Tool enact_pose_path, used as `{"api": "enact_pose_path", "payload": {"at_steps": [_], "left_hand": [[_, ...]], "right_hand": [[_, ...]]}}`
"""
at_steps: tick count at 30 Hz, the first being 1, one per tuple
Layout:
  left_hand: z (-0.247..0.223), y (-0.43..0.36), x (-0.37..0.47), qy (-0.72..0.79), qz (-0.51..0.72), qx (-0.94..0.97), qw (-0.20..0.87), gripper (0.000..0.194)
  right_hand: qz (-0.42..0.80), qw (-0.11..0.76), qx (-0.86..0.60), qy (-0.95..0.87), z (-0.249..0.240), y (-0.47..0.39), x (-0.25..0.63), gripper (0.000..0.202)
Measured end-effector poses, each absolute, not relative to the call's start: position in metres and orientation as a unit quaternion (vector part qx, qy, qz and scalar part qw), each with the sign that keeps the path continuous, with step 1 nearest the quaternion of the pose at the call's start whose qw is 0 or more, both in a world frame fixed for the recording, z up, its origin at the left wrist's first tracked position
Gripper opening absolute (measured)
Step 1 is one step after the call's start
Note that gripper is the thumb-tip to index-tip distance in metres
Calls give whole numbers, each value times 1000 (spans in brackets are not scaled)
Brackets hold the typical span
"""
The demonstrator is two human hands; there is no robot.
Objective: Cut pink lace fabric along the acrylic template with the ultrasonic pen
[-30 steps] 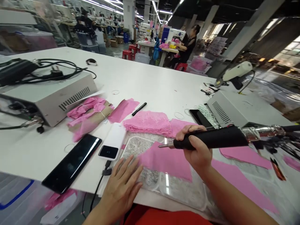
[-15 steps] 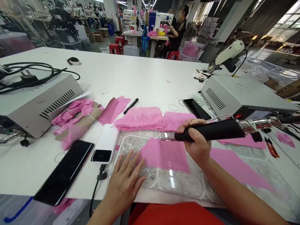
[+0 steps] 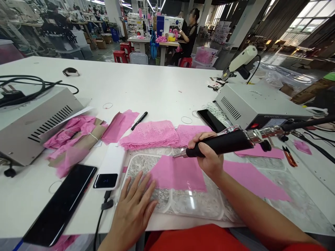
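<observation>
My right hand (image 3: 209,153) is wrapped round the black handle of a corded tool (image 3: 225,142). The tool's metal tip touches, or hovers just over, the upper edge of a flat pink fabric piece (image 3: 185,174). Fingers spread, my left hand (image 3: 134,202) lies flat at that piece's left edge. Beneath the fabric is a clear plastic lid (image 3: 199,207). Behind it lies a stack of pink lace (image 3: 151,134), and another pink piece (image 3: 253,177) rests under my right forearm.
Left are a white power bank (image 3: 113,160), a large black phone (image 3: 60,205), tied pink bundles (image 3: 78,136) and a grey box (image 3: 34,118). Right are a second grey box (image 3: 259,101), another phone (image 3: 211,120) and orange snips (image 3: 289,157). A person (image 3: 190,38) sits at a sewing machine beyond.
The whole view has shifted, with most things a little further left. The tool's tip has moved slightly left along the fabric's upper edge. My left hand stays flat.
</observation>
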State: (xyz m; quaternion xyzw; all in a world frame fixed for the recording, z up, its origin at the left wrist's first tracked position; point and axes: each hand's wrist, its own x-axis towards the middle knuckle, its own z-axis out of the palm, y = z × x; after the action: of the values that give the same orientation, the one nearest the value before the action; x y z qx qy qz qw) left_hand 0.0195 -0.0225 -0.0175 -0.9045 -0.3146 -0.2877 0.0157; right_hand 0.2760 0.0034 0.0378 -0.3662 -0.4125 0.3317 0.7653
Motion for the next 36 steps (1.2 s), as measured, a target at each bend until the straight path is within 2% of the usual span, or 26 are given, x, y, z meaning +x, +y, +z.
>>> {"api": "enact_pose_path", "payload": {"at_steps": [22,30,36], "left_hand": [[-16,-20,22,-306,-295,-905,15,34],[-19,-14,14,-269,-256,-927,57,43],[-20,-13,14,-276,-253,-926,47,50]], "right_hand": [[307,778,-389,-386,39,-12,301,12],[266,792,-408,-368,46,-23,321,12],[229,799,-424,-359,43,-32,338,10]]}}
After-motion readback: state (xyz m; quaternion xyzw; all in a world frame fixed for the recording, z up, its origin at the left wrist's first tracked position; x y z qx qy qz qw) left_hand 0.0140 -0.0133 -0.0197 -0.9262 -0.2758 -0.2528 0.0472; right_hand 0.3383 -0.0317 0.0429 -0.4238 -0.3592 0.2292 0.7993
